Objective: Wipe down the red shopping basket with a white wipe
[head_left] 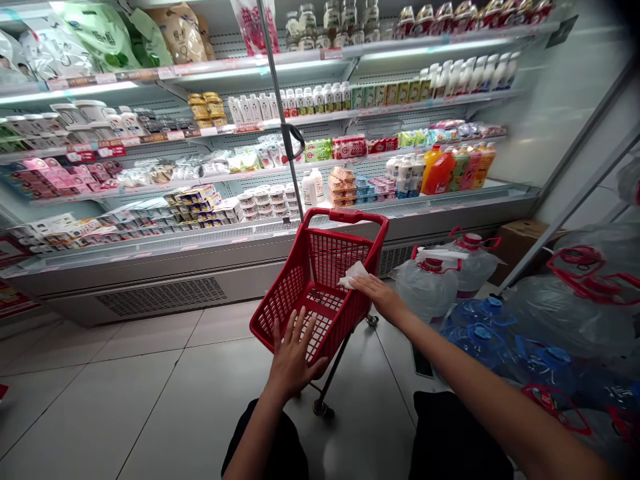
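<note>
A red plastic shopping cart [281,288] with a lattice basket stands in front of me, its handle on the far side. My left hand [294,353] has its fingers spread over the near edge of the basket; I cannot tell how firmly it touches. At the basket's right rim, my right hand [377,295] holds a crumpled white wipe [354,272] under its fingers. The basket looks bare inside, and part of its right wall is behind my right hand.
A refrigerated display case [165,287] with stocked shelves runs behind the cart. Large clear water jugs [425,287] and blue-capped bottles [483,343] crowd the right side. A dark phone-like object [423,361] lies on the tiled floor. A cardboard box [517,247] stands farther back.
</note>
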`<state>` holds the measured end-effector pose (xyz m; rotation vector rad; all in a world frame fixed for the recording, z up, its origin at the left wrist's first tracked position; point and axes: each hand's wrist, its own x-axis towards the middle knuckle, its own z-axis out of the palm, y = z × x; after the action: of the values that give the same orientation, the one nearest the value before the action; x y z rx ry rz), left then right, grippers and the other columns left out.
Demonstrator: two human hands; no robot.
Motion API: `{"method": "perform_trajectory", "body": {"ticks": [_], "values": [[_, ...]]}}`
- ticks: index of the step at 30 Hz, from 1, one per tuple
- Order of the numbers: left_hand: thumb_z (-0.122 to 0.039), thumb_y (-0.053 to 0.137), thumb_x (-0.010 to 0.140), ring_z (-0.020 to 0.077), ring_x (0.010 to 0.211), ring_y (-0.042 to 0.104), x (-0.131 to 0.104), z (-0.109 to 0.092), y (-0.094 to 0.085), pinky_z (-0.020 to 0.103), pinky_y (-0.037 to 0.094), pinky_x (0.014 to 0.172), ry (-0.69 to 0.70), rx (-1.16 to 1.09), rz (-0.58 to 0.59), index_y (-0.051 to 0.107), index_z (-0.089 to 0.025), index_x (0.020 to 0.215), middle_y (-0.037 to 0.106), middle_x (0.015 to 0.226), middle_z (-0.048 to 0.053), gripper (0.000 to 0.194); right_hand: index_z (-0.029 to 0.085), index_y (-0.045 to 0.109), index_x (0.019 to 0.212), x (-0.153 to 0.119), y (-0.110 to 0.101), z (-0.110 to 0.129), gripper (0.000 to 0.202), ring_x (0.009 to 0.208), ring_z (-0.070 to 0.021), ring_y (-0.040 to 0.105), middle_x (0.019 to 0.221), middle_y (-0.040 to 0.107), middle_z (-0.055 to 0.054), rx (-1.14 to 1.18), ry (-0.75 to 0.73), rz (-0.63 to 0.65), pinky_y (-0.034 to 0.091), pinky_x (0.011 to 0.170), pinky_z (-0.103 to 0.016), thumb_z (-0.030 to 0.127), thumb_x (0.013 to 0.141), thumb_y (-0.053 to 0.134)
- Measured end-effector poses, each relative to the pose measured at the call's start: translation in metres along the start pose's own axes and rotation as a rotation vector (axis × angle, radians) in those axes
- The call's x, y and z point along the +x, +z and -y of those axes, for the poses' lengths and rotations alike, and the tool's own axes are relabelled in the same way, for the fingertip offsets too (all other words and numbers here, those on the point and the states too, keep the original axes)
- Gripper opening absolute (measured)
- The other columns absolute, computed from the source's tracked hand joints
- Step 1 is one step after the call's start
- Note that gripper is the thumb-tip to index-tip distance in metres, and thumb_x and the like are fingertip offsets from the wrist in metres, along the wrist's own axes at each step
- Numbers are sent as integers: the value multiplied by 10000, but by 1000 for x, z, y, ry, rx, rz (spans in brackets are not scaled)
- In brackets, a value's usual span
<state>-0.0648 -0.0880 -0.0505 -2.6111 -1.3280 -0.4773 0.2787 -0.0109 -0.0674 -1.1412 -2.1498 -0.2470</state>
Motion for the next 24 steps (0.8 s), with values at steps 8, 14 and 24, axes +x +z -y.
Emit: {"method": "perform_trajectory", "body": {"ticks": [8, 14, 24], "values": [[-689, 655, 868, 387, 1580, 268, 0, 10, 13, 681, -166, 1233, -34, 10, -14, 170, -247, 1691, 346, 1698, 153, 1053, 298, 387, 1625, -28, 36, 116, 687, 1471, -177, 495, 1542, 587, -32, 124, -47, -11, 438, 1238, -457, 22, 996, 366], [-504, 569, 974, 318, 1553, 358, 0, -1, 20, 619, -221, 1239, 42, 19, -66, -18, -159, 1690, 368, 1680, 164, 988, 230, 541, 1510, -34, 35, 148, 467, 1353, -164, 605, 1383, 708, -63, 163, -379, 85, 457, 1213, -418, 111, 1061, 496], [-581, 573, 984, 285, 1575, 325, -2, 4, 17, 547, -127, 1299, 136, 63, -67, 30, -196, 1697, 369, 1688, 119, 975, 230, 623, 1398, 11, 14, 40, 387, 1281, -190, 643, 1301, 725, -78, 57, -299, 106, 490, 1182, -464, 114, 1067, 460]]}}
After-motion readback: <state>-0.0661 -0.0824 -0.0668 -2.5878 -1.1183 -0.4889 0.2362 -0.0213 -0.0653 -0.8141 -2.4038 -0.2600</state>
